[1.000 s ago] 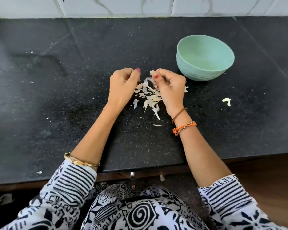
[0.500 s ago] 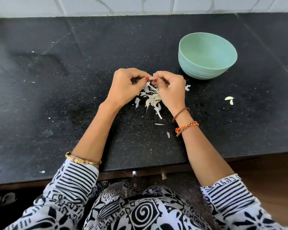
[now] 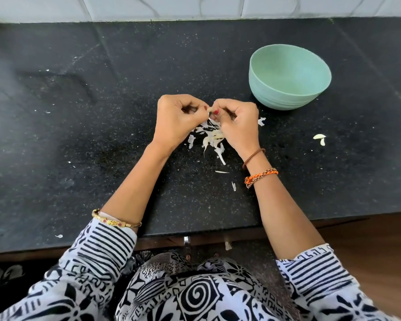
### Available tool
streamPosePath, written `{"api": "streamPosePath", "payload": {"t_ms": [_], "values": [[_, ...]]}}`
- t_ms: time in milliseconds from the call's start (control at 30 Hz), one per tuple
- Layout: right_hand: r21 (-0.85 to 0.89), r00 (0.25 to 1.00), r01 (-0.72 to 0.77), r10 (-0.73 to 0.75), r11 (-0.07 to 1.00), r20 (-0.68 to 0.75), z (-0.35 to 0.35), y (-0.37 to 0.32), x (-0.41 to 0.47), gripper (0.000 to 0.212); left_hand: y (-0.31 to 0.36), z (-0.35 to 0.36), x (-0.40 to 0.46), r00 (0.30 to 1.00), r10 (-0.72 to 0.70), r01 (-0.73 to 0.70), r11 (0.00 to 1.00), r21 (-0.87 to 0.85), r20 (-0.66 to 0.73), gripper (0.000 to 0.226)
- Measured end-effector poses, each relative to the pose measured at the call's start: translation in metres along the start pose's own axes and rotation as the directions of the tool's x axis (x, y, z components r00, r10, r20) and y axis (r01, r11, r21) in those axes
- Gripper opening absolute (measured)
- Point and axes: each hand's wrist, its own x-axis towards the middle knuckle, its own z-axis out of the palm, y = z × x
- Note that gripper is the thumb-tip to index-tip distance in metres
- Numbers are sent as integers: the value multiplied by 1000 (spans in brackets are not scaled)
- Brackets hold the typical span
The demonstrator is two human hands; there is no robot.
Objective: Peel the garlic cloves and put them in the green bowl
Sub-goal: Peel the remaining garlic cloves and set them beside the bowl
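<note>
Both fists curled tight: left hand [image 3: 180, 120] and right hand [image 3: 237, 122] meeting fingertip to fingertip, sharing a pinch grip on one garlic clove [image 3: 210, 110], mostly buried between thumbs, only a pale sliver peeking out. Right underneath, a messy heap of peels [image 3: 210, 137], half hidden by the right hand. Green bowl [image 3: 289, 76] off to the right on the black tabletop [image 3: 79, 135], inside looking bare. Two peeled-looking cloves [image 3: 320, 139] lying well right.

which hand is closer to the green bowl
Right. The right hand sits just below-left of the green bowl, near its base. The left hand is farther left, beyond the right hand.
</note>
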Motion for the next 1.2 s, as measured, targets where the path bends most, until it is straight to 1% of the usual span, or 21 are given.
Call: {"api": "streamPosePath", "payload": {"t_ms": [67, 100, 167, 233, 300, 333, 367, 467, 500, 667, 733, 800, 900, 967, 1067, 1133, 1200], "values": [[102, 1000, -25, 25, 994, 8, -1, -4, 0, 15, 1, -2, 3, 997, -75, 71, 992, -106, -34, 16], [173, 999, -48, 44, 984, 29, -1, -6, -1, 18, -1, -3, 5, 990, -130, 120, 982, -147, -57, 16], [262, 995, -96, 91, 960, 33, -4, -7, -1, 21, -6, -9, 11, 970, -214, 194, 967, -166, -111, 16], [231, 989, -137, 145, 963, -17, -5, -7, 0, 18, -12, -12, 12, 976, -186, 180, 982, -61, -110, 25], [110, 984, -147, 157, 983, -80, -6, -3, 2, 17, -13, -8, 8, 993, -114, 116, 991, 70, -31, 37], [44, 985, -139, 143, 989, -92, -5, -1, 2, 16, -13, -5, 6, 997, -82, 81, 991, 109, 6, 42], [-16, 988, -122, 120, 992, -93, -4, 0, 2, 15, -13, -3, 5, 998, -61, 57, 992, 115, 31, 40], [-136, 995, -77, 66, 988, -79, -1, 2, 0, 12, -14, -1, 5, 998, -36, 34, 999, 33, 50, 9], [-145, 996, -72, 62, 987, -70, -1, 2, 0, 12, -14, -2, 6, 998, -24, 22, 999, 28, 54, 5], [-113, 997, -69, 64, 991, -42, -1, 1, 0, 13, -13, -4, 7, 996, 8, -15, 997, 73, 91, 8], [-74, 996, -74, 70, 994, -57, -1, 0, 0, 12, -12, -4, 7, 997, 14, -18, 999, 47, 80, 12], [-4, 992, -114, 113, 993, -53, -1, -2, 0, 13, -10, -6, 7, 996, 14, -13, 1000, -7, 87, 13], [123, 981, -192, 194, 974, -8, -3, -4, 1, 17, -8, -9, 6, 989, -2, 13, 997, -76, 148, 11], [160, 975, -222, 223, 962, 8, -4, -5, 2, 17, -7, -9, 6, 983, -11, 28, 996, -89, 183, 12], [229, 964, -264, 266, 937, 22, -6, -7, 2, 16, -9, -8, 5, 982, 16, -5, 998, -57, 187, 13], [247, 956, -290, 293, 925, 26, -5, -6, 2, 18, -10, -6, 4, 983, 43, -41, 999, -16, 177, 10], [259, 944, -323, 327, 910, 29, -4, -5, 2, 19, -12, -4, 3, 986, 41, -45, 999, 20, 164, 10]]}}
